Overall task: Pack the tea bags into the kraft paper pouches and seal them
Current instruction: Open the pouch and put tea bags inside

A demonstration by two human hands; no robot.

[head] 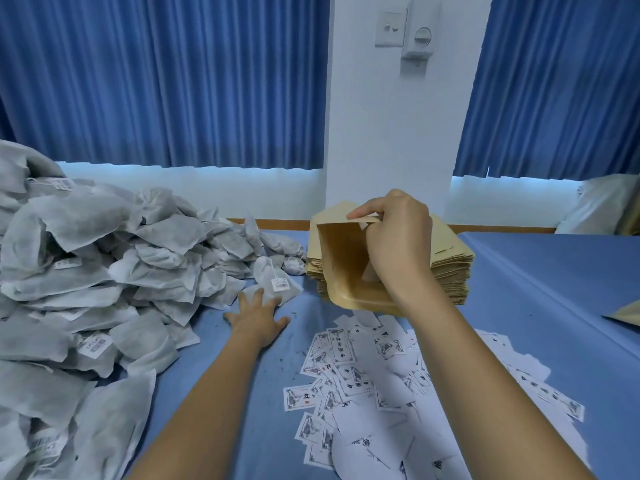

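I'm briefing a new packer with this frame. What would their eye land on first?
The big grey heap of tea bags filling the left of the blue table strikes first. Mid-frame, the right hand holds a kraft paper pouch open before the pouch stack, while the left hand reaches with spread fingers to a tea bag at the heap's edge. Printed labels lie scattered nearer the person.

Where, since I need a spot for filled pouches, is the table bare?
Bare blue cloth lies right of the pouch stack and the labels. A narrow strip between tea bag heap and labels holds the left hand. Elsewhere crowded.
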